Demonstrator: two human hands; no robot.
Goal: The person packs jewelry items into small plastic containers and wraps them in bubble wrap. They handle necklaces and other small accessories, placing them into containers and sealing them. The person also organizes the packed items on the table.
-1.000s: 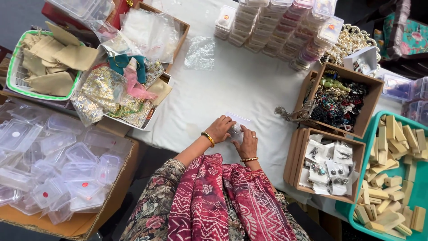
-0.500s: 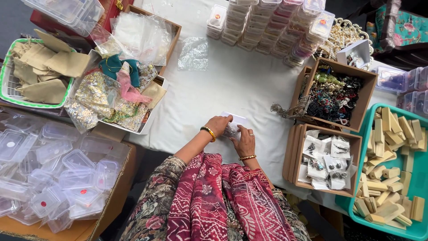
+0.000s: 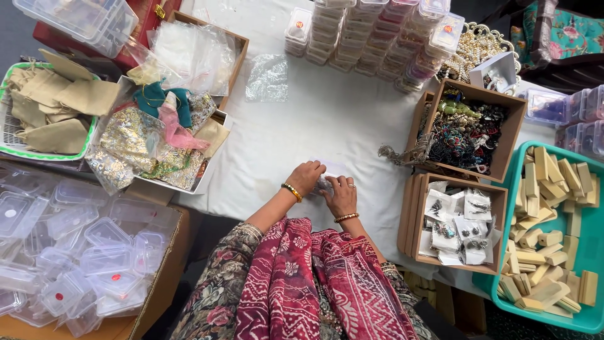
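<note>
My left hand [image 3: 306, 177] and my right hand [image 3: 341, 195] rest close together on the white tablecloth [image 3: 327, 119], near its front edge. Both are closed on a small clear plastic item [image 3: 324, 184] held between them; most of it is hidden by my fingers. A gold bangle circles each wrist. My patterned red and floral clothing fills the bottom of the view.
Right of my hands sit a box of carded earrings [image 3: 459, 226], a box of tangled jewellery [image 3: 469, 129] and a teal tray of wooden blocks [image 3: 553, 233]. Stacked clear boxes [image 3: 377, 31] line the far edge. Left are fabric pouches [image 3: 157, 141], beige bags [image 3: 50, 107] and empty clear boxes [image 3: 69, 245].
Both hands stay together on the small clear item at the same spot. The view has shifted slightly; nothing else moved.
</note>
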